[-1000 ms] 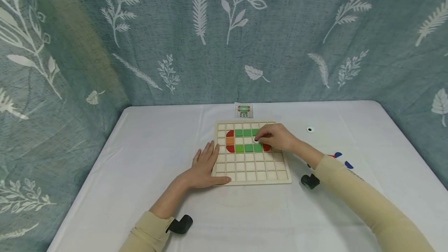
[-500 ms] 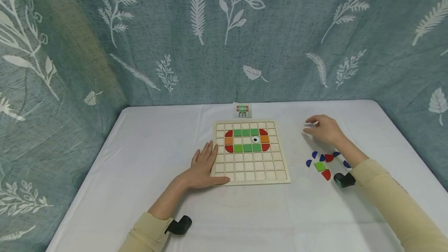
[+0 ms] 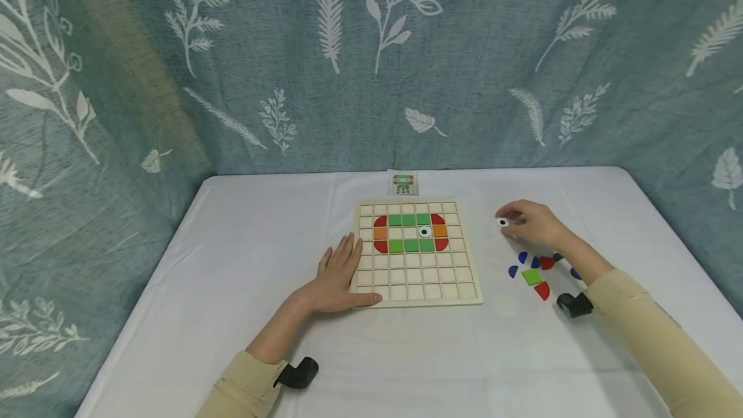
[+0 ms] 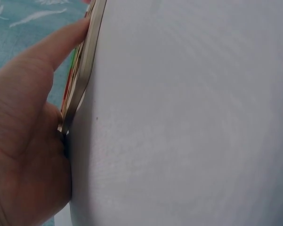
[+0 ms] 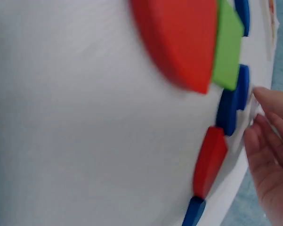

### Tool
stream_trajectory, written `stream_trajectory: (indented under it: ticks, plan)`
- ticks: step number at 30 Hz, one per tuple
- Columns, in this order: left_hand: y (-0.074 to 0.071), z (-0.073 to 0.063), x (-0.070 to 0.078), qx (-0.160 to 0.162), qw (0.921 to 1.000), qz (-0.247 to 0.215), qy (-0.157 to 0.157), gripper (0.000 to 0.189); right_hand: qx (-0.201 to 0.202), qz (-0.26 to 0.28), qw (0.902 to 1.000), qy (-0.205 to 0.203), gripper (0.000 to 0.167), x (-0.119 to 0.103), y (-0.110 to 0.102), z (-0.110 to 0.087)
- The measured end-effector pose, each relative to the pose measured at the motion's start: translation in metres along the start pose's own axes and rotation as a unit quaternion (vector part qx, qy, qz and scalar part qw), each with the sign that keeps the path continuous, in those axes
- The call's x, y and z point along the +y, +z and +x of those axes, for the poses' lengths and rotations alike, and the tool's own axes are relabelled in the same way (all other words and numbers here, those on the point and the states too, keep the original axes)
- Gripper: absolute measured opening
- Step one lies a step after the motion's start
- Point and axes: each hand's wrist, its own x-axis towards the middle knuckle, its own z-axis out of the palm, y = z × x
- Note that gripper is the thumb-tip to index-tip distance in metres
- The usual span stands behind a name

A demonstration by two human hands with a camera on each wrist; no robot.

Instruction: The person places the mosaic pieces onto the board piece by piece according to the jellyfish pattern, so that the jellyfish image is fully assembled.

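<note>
My left hand (image 3: 336, 279) lies with fingers spread along the left edge of the wooden grid board (image 3: 406, 291), its thumb resting on the near left corner. Red, orange and green tiles form a ring on the board, and a white eye tile (image 3: 425, 231) sits inside it at the right. To the right of the board, my right hand (image 3: 534, 223) pinches a second white eye tile (image 3: 502, 222) between thumb and fingers. In the right wrist view that hand (image 5: 273, 155) shows at the right edge, the held tile mostly hidden.
Nearer than the right hand lie a green square tile (image 3: 531, 277), red quarter-round tiles (image 3: 542, 290) and several blue half-round tiles (image 3: 513, 271). A small picture card (image 3: 403, 182) lies beyond the board. A patterned curtain (image 3: 348, 115) hangs behind the white table.
My right hand let go of one eye tile on the board, moved right and picked up the other from the table. The left hand stayed on the board.
</note>
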Motion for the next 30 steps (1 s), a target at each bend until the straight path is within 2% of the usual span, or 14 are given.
stream_trajectory:
  ticks: [5,8,10,14,17,19,24,30]
  plan:
    - [0.0,-0.001,0.0,0.003,1.0,0.001,0.0,0.111,0.014,0.023,0.9996,0.004,0.025,-0.01,0.008,0.004]
    - [-0.001,-0.001,0.0,0.003,1.0,-0.003,0.002,0.111,0.017,0.054,0.9984,-0.003,0.026,-0.03,0.02,0.015]
    - [-0.001,-0.001,0.0,0.002,1.0,-0.004,0.002,0.111,0.008,0.07,0.9972,-0.027,0.024,-0.048,0.031,0.024]
    - [0.0,-0.001,0.0,0.001,1.0,-0.004,0.002,0.111,-0.024,0.083,0.9908,-0.104,0.019,-0.087,0.052,0.043]
    - [0.0,0.0,0.0,-0.001,1.0,-0.007,0.004,0.111,-0.039,0.069,0.9856,-0.149,0.014,-0.111,0.065,0.054]
    - [0.0,0.0,0.0,-0.003,0.9999,-0.009,0.005,0.111,-0.045,0.055,0.984,-0.163,0.01,-0.121,0.072,0.059]
    - [0.0,0.0,-0.001,-0.007,0.9999,-0.012,0.008,0.11,-0.05,0.036,0.9815,-0.181,0.004,-0.132,0.082,0.065]
    - [-0.002,-0.001,-0.001,-0.005,0.9999,-0.01,0.005,0.11,-0.053,0.036,0.9726,-0.224,0.01,-0.132,0.082,0.065]
